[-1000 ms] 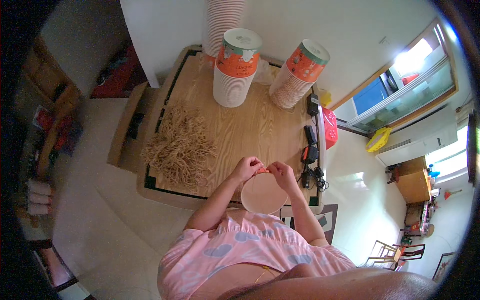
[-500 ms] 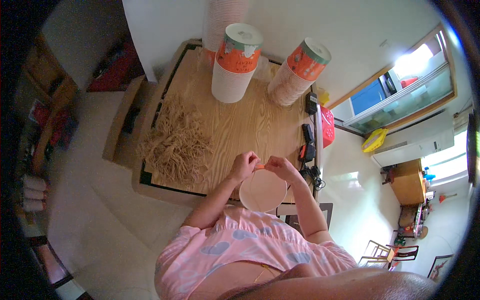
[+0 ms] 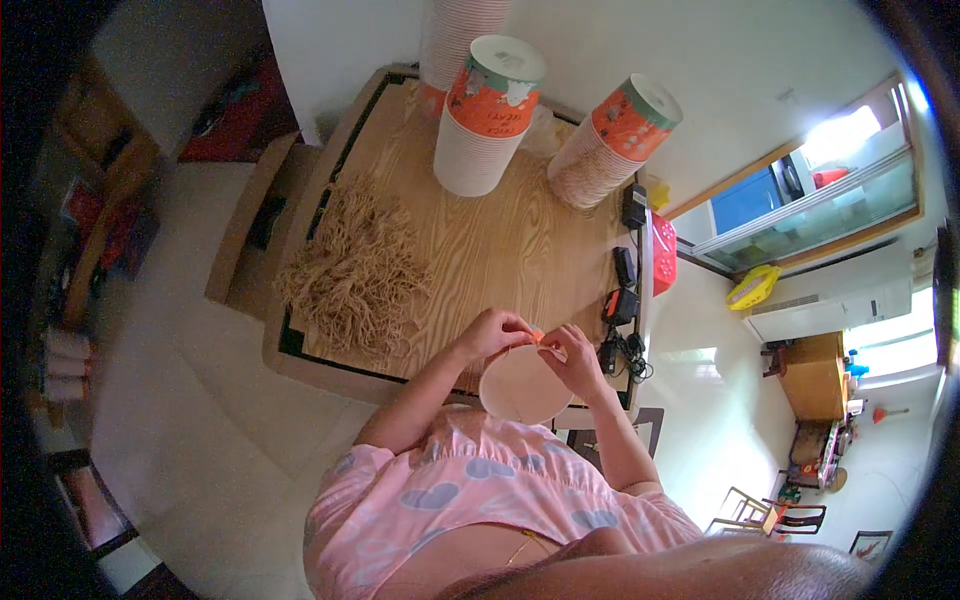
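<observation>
A paper bucket (image 3: 522, 385), pale inside with a bit of orange outside at its far rim, is held close to my body with its mouth toward me. My left hand (image 3: 494, 333) is closed, its fingertips pinching at the far rim. My right hand (image 3: 572, 357) is closed on the rim just to the right, fingers bent over the edge. A thin cord-like line shows inside the bucket; the fingertips hide whatever else lies between them. To the left on the table lies a loose heap of brown twine (image 3: 358, 275).
Two tall stacks of nested paper buckets, one left (image 3: 490, 115) and one right (image 3: 618, 140), stand on the wooden table (image 3: 500, 250). Behind is another pale stack (image 3: 465, 40). Black adapters (image 3: 621, 303) and cables line the right edge, beside a red basket (image 3: 663, 252).
Both hands have shifted slightly along the bucket's far rim. The right hand has turned so its fingers bend over the edge. The view has moved a little.
</observation>
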Tool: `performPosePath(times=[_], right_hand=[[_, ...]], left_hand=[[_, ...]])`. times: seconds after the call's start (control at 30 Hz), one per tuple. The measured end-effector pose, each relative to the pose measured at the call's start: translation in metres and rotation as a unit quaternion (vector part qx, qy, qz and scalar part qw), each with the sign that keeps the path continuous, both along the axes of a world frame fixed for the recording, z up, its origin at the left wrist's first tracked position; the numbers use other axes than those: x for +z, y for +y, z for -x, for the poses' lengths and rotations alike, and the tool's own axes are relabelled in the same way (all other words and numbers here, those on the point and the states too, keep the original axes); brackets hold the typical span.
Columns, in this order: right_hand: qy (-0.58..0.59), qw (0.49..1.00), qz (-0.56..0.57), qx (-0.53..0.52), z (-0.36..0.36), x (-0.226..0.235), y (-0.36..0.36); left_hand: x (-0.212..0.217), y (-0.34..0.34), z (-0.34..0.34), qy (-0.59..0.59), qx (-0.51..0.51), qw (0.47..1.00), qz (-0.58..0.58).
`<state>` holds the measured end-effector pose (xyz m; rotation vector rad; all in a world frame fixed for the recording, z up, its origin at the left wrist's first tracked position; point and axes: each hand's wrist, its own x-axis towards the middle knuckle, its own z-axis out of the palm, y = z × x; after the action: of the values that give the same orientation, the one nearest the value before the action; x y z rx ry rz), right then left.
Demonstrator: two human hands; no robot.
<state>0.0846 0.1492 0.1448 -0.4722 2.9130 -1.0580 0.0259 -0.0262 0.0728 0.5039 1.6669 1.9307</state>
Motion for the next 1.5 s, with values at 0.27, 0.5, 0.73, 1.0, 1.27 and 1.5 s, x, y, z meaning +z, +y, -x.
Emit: performPosePath(times=[0.27, 0.5, 0.73, 1.0, 1.27, 1.5], right_hand=[[0.016, 1.0, 0.017, -0.006, 0.001, -0.006, -0.003], [0.019, 0.999, 0.022, 0.03, 0.002, 0.002, -0.013], [0.021, 1.0, 0.009, 0.019, 0.001, 0.004, -0.008], [0.022, 0.999, 0.012, 0.023, 0.003, -0.002, -0.009], [0.007, 1.0, 0.001, 0.028, 0.006, -0.001, -0.011], [0.022, 1.0, -0.001, 0.012, 0.005, -0.003, -0.012]], left_hand=[[-0.006, -0.001, 0.004, -0.019, -0.038, 0.999, 0.027], [0.003, -0.002, 0.004, 0.168, -0.012, 0.971, 0.172], [0.025, -0.012, 0.002, -0.004, -0.03, 0.999, -0.011], [0.024, -0.016, 0.01, 0.11, -0.08, 0.984, 0.111], [0.02, -0.009, 0.004, 0.23, 0.004, 0.942, 0.244], [0.006, -0.009, 0.006, 0.076, 0.015, 0.989, 0.123]])
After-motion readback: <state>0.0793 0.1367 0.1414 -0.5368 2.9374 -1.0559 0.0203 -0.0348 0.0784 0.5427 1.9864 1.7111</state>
